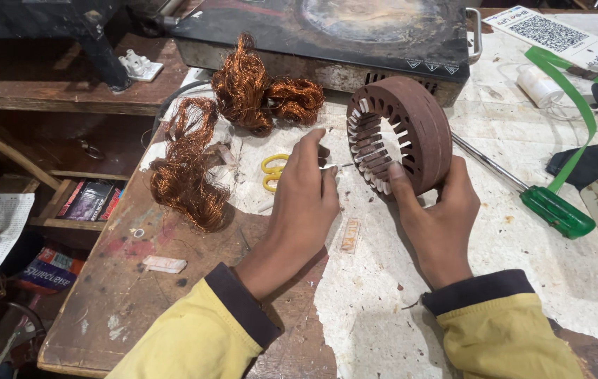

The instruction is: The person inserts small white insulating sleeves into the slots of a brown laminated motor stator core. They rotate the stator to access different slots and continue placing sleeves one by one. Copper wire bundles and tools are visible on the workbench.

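The right hand (pixel 439 224) grips a brown ring-shaped motor stator (pixel 401 133), tilted on edge on the table (pixel 383 309); its fingers are wrapped about the lower rim, thumb on the slotted face, the fingertips hidden behind the ring. The left hand (pixel 306 203) is pinched closed on a thin pale strip (pixel 341 165) whose tip points at the slots; what the strip is made of cannot be determined. Yellow scissor handles (pixel 272 172) show just beyond the left fingers, the blades concealed by the hand. Tangled copper wire bundles (pixel 190 165) lie left of and beyond the left fingers. A green-handled screwdriver (pixel 548 208) lies right of the right fingers, its shaft passing behind the stator, tip unseen. A dark flat appliance (pixel 327 35) behind the stator is cut off by the top edge. Both forearms, in yellow sleeves, are cut off at the bottom edge. The near table edge runs left of the left sleeve; bare surface lies between and below both hands.
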